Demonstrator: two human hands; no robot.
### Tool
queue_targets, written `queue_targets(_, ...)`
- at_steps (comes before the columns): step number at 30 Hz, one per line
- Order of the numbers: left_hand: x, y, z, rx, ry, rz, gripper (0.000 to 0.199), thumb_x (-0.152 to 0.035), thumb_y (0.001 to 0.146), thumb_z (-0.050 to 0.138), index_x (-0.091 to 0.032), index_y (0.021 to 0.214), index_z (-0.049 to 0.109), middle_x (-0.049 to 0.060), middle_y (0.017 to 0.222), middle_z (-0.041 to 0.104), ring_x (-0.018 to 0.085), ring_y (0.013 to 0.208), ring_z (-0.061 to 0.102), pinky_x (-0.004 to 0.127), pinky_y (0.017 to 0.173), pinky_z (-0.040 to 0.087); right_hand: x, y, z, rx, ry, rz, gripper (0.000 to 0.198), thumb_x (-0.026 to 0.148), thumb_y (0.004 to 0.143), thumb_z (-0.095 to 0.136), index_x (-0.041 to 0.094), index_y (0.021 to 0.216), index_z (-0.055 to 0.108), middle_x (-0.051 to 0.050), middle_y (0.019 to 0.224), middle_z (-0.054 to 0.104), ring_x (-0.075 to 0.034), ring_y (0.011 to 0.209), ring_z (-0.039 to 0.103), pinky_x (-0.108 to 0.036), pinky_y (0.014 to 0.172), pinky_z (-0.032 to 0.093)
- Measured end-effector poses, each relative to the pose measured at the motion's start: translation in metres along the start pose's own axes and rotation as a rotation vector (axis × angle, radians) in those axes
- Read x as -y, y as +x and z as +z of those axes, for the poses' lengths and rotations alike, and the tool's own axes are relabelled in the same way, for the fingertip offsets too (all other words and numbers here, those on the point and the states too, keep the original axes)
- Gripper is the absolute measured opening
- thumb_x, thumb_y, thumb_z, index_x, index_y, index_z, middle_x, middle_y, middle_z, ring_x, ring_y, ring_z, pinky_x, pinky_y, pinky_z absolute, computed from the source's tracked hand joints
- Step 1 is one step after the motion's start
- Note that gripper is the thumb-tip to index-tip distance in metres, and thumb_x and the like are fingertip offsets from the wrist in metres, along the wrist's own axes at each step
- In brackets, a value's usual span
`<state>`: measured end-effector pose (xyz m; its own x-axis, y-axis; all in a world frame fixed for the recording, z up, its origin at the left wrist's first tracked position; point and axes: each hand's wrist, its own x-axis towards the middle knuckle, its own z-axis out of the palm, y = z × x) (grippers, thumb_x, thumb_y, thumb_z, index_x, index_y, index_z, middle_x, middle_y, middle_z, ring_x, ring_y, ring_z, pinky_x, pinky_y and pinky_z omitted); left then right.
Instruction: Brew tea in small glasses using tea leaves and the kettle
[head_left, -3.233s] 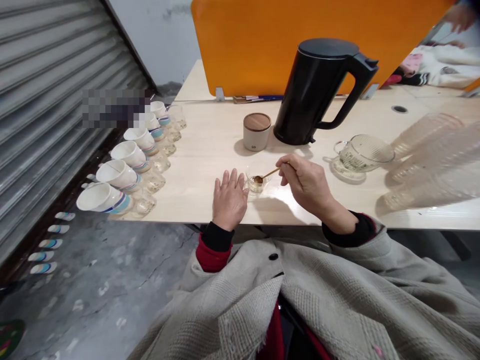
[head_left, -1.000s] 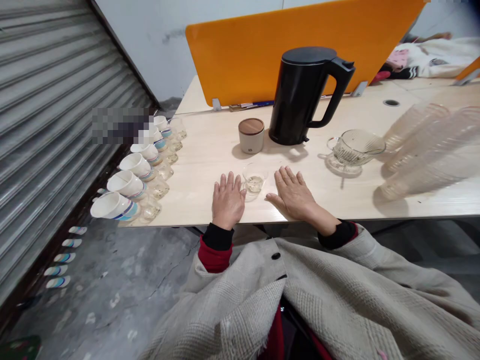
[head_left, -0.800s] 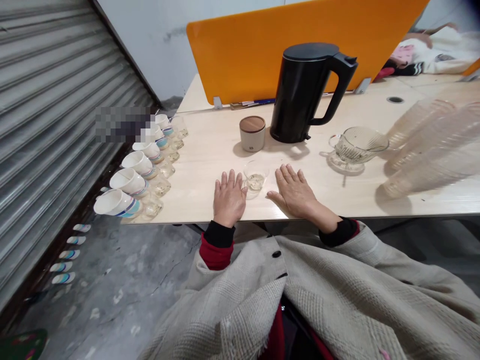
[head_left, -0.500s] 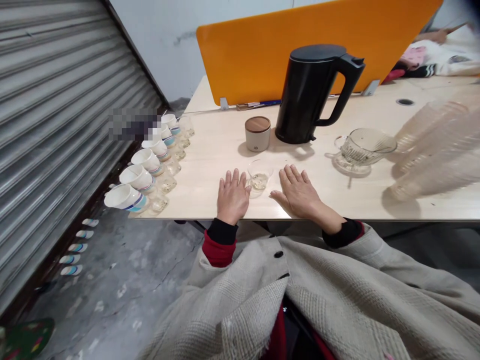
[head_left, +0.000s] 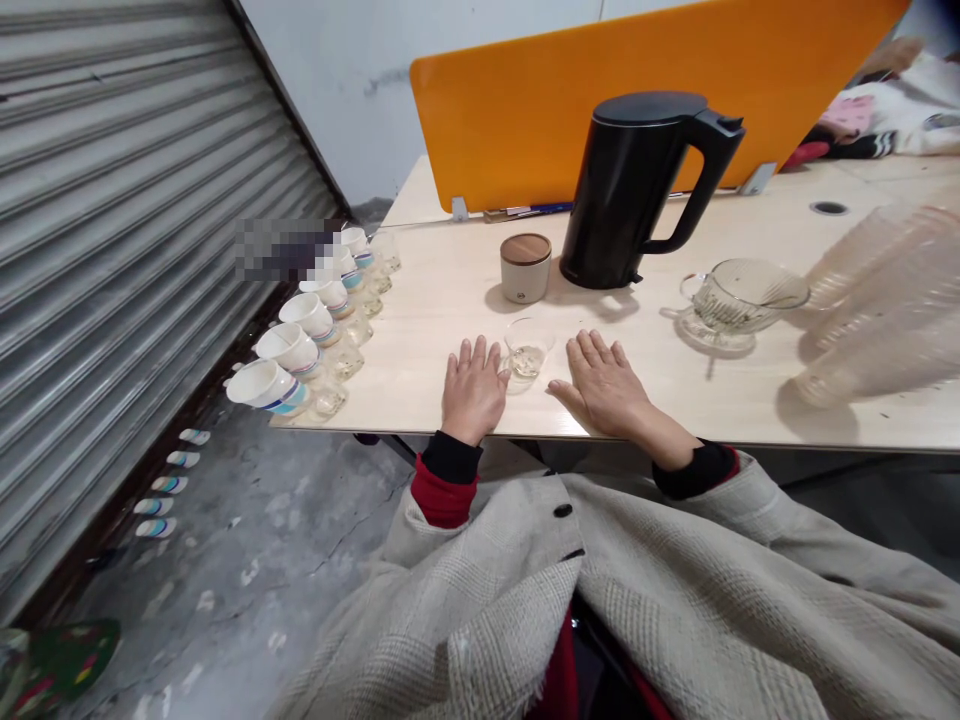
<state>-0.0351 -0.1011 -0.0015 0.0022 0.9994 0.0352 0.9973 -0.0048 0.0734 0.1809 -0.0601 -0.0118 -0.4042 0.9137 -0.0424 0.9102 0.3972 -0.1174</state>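
My left hand lies palm down near the table's front edge, fingers stretched out and holding nothing. Right by its thumb stands a clear plastic cup with a little pale liquid and some small bits at the bottom; whether the thumb touches it I cannot tell. On the cup's other side my right hand rests flat, fingers stretched and thumb out, also empty. Behind the cup is a small grey canister with a wooden lid. A black electric kettle stands behind it to the right.
A ribbed glass cup with leaves inside stands at right, beside stacks of clear plastic cups. Paper cups and clear cups line the table's left edge. An orange divider crosses the back; a person's sleeve shows beyond.
The whole view has shifted slightly, so things appear a little further right. Both hands stay flat on the table, and the cup and kettle keep their places.
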Motion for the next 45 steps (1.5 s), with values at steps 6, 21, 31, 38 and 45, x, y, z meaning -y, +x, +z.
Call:
queue_targets(6, -0.0001, 0.0002, -0.0011, 0.003, -0.007, -0.005, 0.06, -0.04, 0.111, 0.031, -0.016, 0.165, 0.041, 0.011, 0.177, 0.031, 0.036, 0.165, 0.026, 0.057, 0.134, 0.025, -0.0005, 0.0003, 0.0016, -0.024, 0.01, 0.001, 0.091, 0.066, 0.104, 0.03, 0.0, 0.167, 0.032, -0.026, 0.176, 0.02, -0.04, 0.166, 0.015, -0.062, 0.133, 0.015)
queue_targets(21, -0.0005, -0.0003, -0.0016, 0.007, 0.007, -0.004, 0.06, -0.04, 0.111, 0.03, -0.015, 0.165, 0.04, 0.011, 0.177, 0.031, 0.036, 0.165, 0.026, 0.056, 0.134, 0.025, -0.0031, 0.0012, 0.0052, -0.038, 0.023, -0.013, 0.094, 0.07, 0.103, 0.029, 0.001, 0.168, 0.03, -0.025, 0.177, 0.02, -0.041, 0.166, 0.015, -0.062, 0.133, 0.015)
queue_targets(31, 0.0027, -0.0009, -0.0014, -0.004, -0.022, 0.001, 0.058, -0.035, 0.112, 0.027, -0.016, 0.164, 0.042, 0.009, 0.177, 0.032, 0.034, 0.165, 0.026, 0.056, 0.135, 0.025, -0.0002, 0.0004, -0.0002, -0.018, 0.018, -0.008, 0.095, 0.068, 0.104, 0.03, -0.001, 0.167, 0.03, -0.026, 0.176, 0.019, -0.041, 0.166, 0.014, -0.062, 0.133, 0.015)
queue_targets(38, 0.0035, -0.0006, -0.0023, 0.006, -0.015, 0.003, 0.057, -0.034, 0.112, 0.027, -0.017, 0.164, 0.042, 0.008, 0.177, 0.032, 0.034, 0.165, 0.026, 0.054, 0.135, 0.025, 0.0003, -0.0004, -0.0009, -0.009, 0.012, 0.004, 0.093, 0.068, 0.104, 0.031, 0.0, 0.168, 0.03, -0.025, 0.177, 0.018, -0.04, 0.167, 0.014, -0.06, 0.134, 0.014)
queue_targets(45, 0.0037, 0.0003, -0.0017, 0.014, -0.021, 0.0, 0.057, -0.035, 0.112, 0.027, -0.017, 0.166, 0.04, 0.007, 0.178, 0.03, 0.034, 0.166, 0.025, 0.054, 0.135, 0.024, -0.0025, 0.0021, 0.0038, -0.015, 0.027, -0.004, 0.095, 0.068, 0.103, 0.032, -0.002, 0.167, 0.03, -0.025, 0.177, 0.017, -0.041, 0.167, 0.013, -0.062, 0.134, 0.013)
